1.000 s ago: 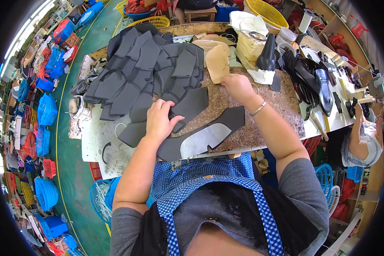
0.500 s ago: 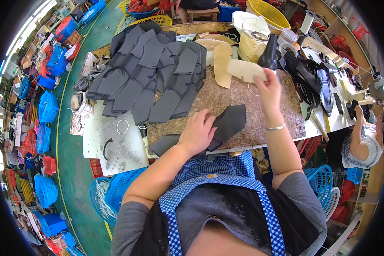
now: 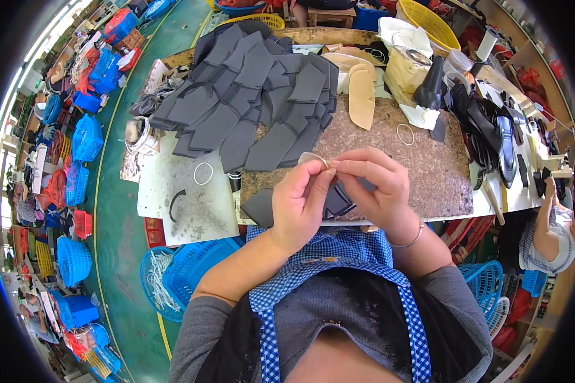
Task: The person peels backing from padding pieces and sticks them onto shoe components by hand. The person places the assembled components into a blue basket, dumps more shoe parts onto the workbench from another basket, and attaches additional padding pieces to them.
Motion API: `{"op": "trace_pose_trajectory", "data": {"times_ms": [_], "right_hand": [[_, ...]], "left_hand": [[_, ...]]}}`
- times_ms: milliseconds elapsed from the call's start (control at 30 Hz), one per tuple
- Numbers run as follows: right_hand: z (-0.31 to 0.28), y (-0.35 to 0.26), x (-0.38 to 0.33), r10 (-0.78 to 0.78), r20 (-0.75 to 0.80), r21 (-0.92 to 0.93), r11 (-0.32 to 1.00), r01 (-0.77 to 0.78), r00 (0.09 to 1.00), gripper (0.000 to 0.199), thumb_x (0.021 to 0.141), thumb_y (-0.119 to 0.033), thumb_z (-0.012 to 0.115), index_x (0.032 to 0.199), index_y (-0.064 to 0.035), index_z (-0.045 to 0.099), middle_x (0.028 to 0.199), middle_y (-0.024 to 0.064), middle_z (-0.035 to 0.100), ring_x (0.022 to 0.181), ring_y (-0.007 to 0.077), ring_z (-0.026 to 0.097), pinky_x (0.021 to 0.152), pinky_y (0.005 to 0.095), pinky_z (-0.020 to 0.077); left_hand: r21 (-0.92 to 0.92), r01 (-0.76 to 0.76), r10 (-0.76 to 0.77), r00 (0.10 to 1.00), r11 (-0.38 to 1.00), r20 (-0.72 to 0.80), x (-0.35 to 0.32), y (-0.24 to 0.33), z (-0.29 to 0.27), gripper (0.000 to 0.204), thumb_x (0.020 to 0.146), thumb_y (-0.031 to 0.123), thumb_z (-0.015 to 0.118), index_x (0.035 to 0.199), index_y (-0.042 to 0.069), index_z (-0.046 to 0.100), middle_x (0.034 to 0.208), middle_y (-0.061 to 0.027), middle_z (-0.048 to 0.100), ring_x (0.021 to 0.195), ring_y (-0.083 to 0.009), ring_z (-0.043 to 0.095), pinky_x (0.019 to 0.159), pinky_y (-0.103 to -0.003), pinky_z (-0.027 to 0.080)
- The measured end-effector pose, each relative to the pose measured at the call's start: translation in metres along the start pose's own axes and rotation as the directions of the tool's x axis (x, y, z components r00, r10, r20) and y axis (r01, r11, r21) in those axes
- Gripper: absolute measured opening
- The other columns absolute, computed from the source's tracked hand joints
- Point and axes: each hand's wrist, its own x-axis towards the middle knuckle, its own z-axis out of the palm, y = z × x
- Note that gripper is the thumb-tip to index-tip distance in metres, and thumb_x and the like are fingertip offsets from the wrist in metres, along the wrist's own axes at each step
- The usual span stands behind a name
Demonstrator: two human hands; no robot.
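Observation:
My left hand (image 3: 305, 199) and my right hand (image 3: 372, 187) meet over the near edge of the brown stone slab (image 3: 428, 165). Between their fingertips they pinch a small thin beige piece (image 3: 313, 157). Under the hands lies a dark grey cut shoe piece (image 3: 265, 205) at the slab's front edge. A fan of several more dark grey cut pieces (image 3: 255, 96) covers the far left of the bench. Beige insole-shaped pieces (image 3: 361, 99) lie at the far middle.
A white board (image 3: 188, 198) with a rubber ring lies left of the slab. Black shoe uppers and tools (image 3: 492, 127) crowd the right side. A white ring (image 3: 405, 134) lies on the slab. Blue baskets (image 3: 185, 274) stand below. Another person's arm (image 3: 549, 223) is at the right.
My left hand has lifted off the dark grey piece and come up to meet my right hand, which drew back from the far right of the slab with the beige piece.

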Motion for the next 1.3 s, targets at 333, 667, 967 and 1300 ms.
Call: {"op": "trace_pose_trajectory", "data": {"times_ms": [333,667,967,1300], "right_hand": [[0.016,-0.024,0.008,-0.11,-0.002,-0.211,0.972,0.107,0.994,0.012,0.07,-0.002,0.07,0.081,-0.0037,0.066,0.079,0.009,0.068,0.065,0.024,0.066,0.06,0.0326,0.0535],[0.0,0.042,-0.045,0.709,0.672,0.731,-0.591,-0.34,0.213,0.026,0.094,-0.017,0.045,0.102,0.0056,0.054,0.088,0.0104,0.061,0.084,0.0244,0.063,0.086,0.0368,0.0499],[-0.092,0.008,-0.065,0.608,0.647,-0.327,0.766,-0.554,0.459,0.046,0.074,-0.019,0.076,0.11,-0.0006,0.055,0.105,0.0151,0.059,0.1,0.0249,0.06,0.082,0.035,0.0506],[-0.015,0.002,-0.028,0.691,0.353,0.641,0.312,-0.701,0.631,0.024,0.082,-0.007,0.073,0.1,-0.0044,0.057,0.089,0.0022,0.064,0.083,0.0096,0.061,0.071,0.0275,0.0502]], "left_hand": [[0.253,-0.152,0.185,0.976,0.956,-0.113,-0.005,0.001,-0.002,0.004,0.089,-0.001,0.059,0.092,-0.001,0.058,0.08,-0.0128,0.062,0.066,-0.0204,0.059,0.06,-0.028,0.046],[-0.705,0.624,-0.355,0.778,0.337,0.518,-0.006,-0.008,-0.04,0.021,0.095,0.015,0.043,0.096,-0.001,0.057,0.086,-0.0116,0.063,0.079,-0.0223,0.063,0.07,-0.036,0.052],[-0.564,0.398,-0.265,0.914,0.723,0.305,-0.012,0.003,-0.044,0.017,0.094,0.014,0.045,0.094,0.001,0.056,0.079,-0.0086,0.058,0.076,-0.0211,0.06,0.073,-0.031,0.049],[-0.012,0.175,-0.159,0.918,0.985,0.364,0.002,-0.001,-0.039,0.086,0.07,0.032,0.084,0.135,0.003,0.037,0.129,-0.0134,0.05,0.115,-0.0221,0.053,0.094,-0.034,0.044]]}}
